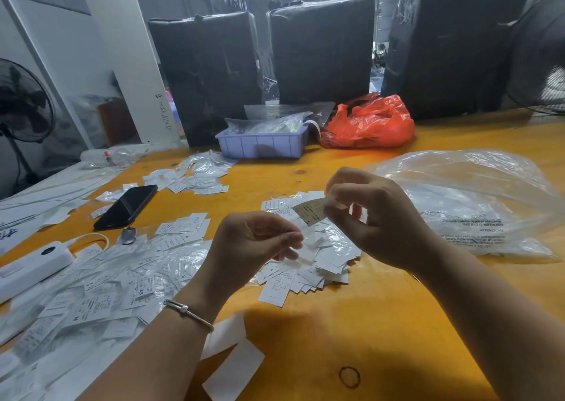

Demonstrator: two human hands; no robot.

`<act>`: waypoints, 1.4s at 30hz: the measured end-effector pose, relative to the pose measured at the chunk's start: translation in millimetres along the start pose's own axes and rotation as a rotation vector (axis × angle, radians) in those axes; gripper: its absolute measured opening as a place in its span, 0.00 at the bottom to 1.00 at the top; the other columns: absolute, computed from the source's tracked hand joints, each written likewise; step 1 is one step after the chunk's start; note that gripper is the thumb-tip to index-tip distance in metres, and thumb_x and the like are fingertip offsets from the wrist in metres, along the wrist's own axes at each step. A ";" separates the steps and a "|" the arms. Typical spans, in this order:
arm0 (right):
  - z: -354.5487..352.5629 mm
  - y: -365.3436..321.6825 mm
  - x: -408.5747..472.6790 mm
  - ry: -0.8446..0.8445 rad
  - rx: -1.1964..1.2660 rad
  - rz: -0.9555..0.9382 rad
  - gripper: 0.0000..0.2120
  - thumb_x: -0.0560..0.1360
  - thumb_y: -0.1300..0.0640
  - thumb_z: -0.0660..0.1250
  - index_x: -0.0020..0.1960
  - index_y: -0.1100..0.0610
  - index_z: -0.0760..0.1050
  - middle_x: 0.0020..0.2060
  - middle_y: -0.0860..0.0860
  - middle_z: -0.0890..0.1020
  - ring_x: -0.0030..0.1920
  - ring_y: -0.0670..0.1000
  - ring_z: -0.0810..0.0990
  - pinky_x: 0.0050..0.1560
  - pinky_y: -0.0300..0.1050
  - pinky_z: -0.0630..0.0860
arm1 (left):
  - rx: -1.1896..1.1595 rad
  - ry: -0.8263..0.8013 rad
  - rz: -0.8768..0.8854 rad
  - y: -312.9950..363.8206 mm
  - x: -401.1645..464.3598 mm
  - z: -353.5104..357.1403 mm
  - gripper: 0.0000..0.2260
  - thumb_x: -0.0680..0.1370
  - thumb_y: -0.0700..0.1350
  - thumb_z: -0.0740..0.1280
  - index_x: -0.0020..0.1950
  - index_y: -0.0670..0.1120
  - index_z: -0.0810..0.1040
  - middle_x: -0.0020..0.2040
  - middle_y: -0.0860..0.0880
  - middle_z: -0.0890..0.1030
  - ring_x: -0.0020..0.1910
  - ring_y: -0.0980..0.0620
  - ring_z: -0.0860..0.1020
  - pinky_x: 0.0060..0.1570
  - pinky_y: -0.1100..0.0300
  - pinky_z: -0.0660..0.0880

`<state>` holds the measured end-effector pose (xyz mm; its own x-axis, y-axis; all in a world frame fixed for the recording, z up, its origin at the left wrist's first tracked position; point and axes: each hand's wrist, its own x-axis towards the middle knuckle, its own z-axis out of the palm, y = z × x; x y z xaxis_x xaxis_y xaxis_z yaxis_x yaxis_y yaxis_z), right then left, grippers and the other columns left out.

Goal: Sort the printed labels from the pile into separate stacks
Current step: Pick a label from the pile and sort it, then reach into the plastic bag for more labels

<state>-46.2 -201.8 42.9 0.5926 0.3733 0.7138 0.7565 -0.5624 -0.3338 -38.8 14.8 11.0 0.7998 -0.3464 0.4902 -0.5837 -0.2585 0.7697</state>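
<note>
Pinched in right hand (pixel 376 217), label (pixel 310 212) print illegible.

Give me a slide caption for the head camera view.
Right hand pinches a printed label above the pile; left hand beside it.

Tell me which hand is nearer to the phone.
Left. The left hand is right of the phone, with labels between them; the right hand is farther right, pinching a label.

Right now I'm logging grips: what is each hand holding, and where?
Right hand pinches a small white printed label by its right end. Left hand pinches thin clear film; which part of it can't be told.
</note>
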 end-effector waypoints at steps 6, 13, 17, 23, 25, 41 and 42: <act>-2.6 -3.8 -0.5 -0.145 -0.125 -0.016 0.09 0.74 0.60 0.69 0.35 0.54 0.76 0.42 0.46 0.78 0.32 0.42 0.73 0.31 0.48 0.74 | 0.000 -0.032 -0.030 0.2 0.6 2.2 0.07 0.72 0.44 0.71 0.47 0.43 0.84 0.39 0.48 0.86 0.36 0.50 0.85 0.35 0.61 0.80; 0.3 -1.6 -2.3 -0.335 -0.245 0.063 0.09 0.75 0.55 0.68 0.36 0.48 0.74 0.47 0.44 0.76 0.36 0.47 0.73 0.33 0.42 0.68 | 0.070 -0.129 -0.065 -2.4 -0.2 9.4 0.05 0.74 0.41 0.72 0.47 0.40 0.84 0.39 0.47 0.86 0.37 0.52 0.85 0.35 0.61 0.80; 7.3 -1.3 -2.1 -0.359 -0.174 0.119 0.03 0.74 0.54 0.69 0.42 0.50 0.77 0.44 0.43 0.76 0.38 0.45 0.75 0.38 0.46 0.75 | 0.096 -0.160 -0.086 -4.6 -0.3 11.2 0.04 0.75 0.37 0.72 0.47 0.38 0.85 0.40 0.46 0.86 0.37 0.52 0.85 0.36 0.66 0.77; 6.9 -3.1 0.6 -0.013 0.139 0.188 0.07 0.69 0.65 0.75 0.47 0.59 0.83 0.37 0.50 0.84 0.36 0.48 0.81 0.37 0.43 0.78 | -0.012 -0.077 -0.115 -1.1 1.8 6.8 0.03 0.76 0.40 0.70 0.48 0.44 0.84 0.40 0.48 0.86 0.37 0.50 0.85 0.35 0.63 0.78; 9.1 -4.8 0.0 -0.003 0.170 0.189 0.06 0.69 0.66 0.75 0.46 0.58 0.84 0.37 0.49 0.84 0.35 0.46 0.81 0.37 0.37 0.75 | -0.026 -0.061 -0.111 0.6 1.7 6.5 0.05 0.75 0.43 0.70 0.48 0.44 0.84 0.40 0.49 0.86 0.37 0.51 0.85 0.35 0.62 0.79; 17.4 -1.6 -2.5 -0.036 0.399 0.289 0.10 0.71 0.69 0.72 0.49 0.59 0.84 0.39 0.53 0.85 0.39 0.52 0.81 0.36 0.41 0.77 | -0.070 -0.012 -0.129 -2.3 2.2 5.6 0.06 0.72 0.38 0.74 0.47 0.39 0.83 0.41 0.47 0.86 0.37 0.49 0.84 0.36 0.61 0.79; 18.3 -1.0 -2.9 -0.008 0.385 0.289 0.09 0.70 0.68 0.73 0.49 0.59 0.84 0.38 0.53 0.85 0.37 0.50 0.80 0.34 0.37 0.75 | -0.078 -0.010 -0.128 -0.9 2.0 5.9 0.07 0.71 0.40 0.74 0.48 0.39 0.83 0.41 0.47 0.86 0.38 0.49 0.85 0.36 0.61 0.79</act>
<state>-43.6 -188.8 29.9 0.7946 0.2483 0.5540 0.6071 -0.3303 -0.7227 -37.5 9.1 8.9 0.8654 -0.3241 0.3823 -0.4641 -0.2302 0.8554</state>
